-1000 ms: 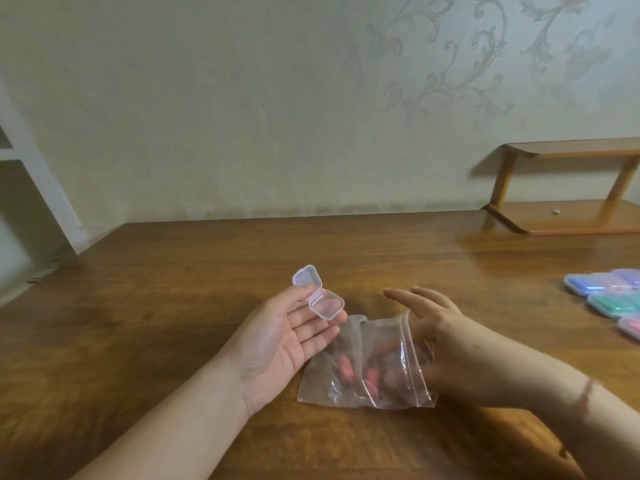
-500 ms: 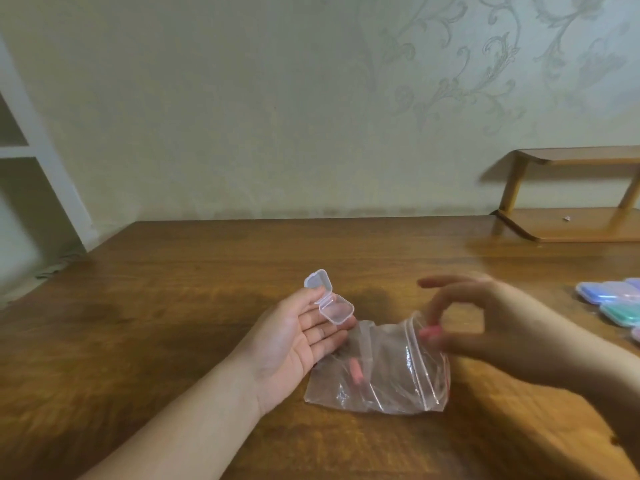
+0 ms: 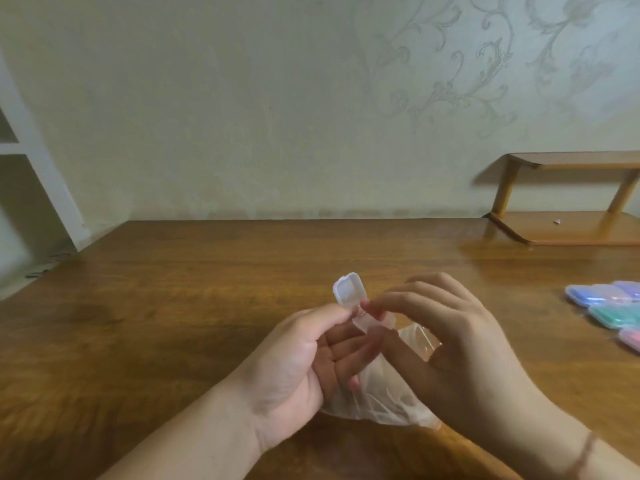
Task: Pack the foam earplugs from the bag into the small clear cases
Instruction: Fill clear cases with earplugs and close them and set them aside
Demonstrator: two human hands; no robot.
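Case: your left hand grips the small clear case, lid hinged open and upright, above the clear bag on the wooden table | Right: your right hand has come from beside the bag to the case base, fingertips pinched there; earplug not discernible | Side: coloured cases at right edge.

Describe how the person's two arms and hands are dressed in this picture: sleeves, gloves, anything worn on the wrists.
Both forearms are bare, with no sleeves in view, and neither the left hand nor the right hand wears a glove. No rings show. A thin reddish band circles the right wrist; the left wrist carries nothing.
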